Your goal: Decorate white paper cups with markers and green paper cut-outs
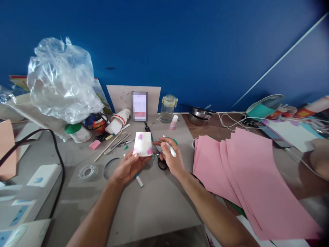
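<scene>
Near the centre of the frame, a white paper cup (143,141) is held by the left hand (130,168), narrow end up, with pink and teal marks shown on its side. The left grip is closed about the lower rim, the thumb laid over the front. A white marker (170,149) is held between the fingers of the right hand (173,158), just right of the cup; whether its tip is bared cannot be told.

The thin wall could be dented if the rim were pinched too hard. Wet ink, if there is any, could be smeared by the thumb, which is set close to the pink band. Stray lines could be left on cup or skin by an uncapped tip. The scissors (162,164), lying left of the right wrist, could be knocked if that hand were dropped carelessly. A second marker (139,180), lower centre on the tabletop (154,212), could be sent rolling by a brushing forearm.
</scene>
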Available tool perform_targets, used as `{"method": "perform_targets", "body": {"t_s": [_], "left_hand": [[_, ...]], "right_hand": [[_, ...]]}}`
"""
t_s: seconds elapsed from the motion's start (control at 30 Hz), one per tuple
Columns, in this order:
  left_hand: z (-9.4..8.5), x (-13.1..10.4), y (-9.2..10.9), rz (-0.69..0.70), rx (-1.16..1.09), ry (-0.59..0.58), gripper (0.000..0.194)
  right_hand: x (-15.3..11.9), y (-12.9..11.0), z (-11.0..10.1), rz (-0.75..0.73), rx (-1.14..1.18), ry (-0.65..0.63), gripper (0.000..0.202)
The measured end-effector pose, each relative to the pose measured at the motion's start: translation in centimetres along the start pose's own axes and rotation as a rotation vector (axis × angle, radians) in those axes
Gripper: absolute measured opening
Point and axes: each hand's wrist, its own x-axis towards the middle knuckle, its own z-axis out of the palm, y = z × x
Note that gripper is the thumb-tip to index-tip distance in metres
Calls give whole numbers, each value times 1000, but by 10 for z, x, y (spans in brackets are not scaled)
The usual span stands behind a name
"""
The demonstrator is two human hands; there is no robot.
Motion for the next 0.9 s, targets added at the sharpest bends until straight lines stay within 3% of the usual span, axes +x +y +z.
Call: {"method": "perform_targets", "body": {"t_s": [0.17, 0.37, 0.63, 0.73, 0.9], "left_hand": [[2, -5, -2, -120, 72, -105, 40], [1, -6, 1, -220, 130, -150, 48], [10, -1, -6, -72, 198, -34, 73], [10, 2, -9, -44, 281, 15, 70], [9, 3, -10, -16, 389, -3, 59]], "right_hand": [[6, 10, -1, 79, 109, -24, 42], [9, 9, -3, 143, 162, -46, 49], [10, 4, -8, 43, -25, 111, 42], [8, 1, -8, -55, -161, 126, 37], [8, -2, -6, -156, -257, 119, 35]]}}
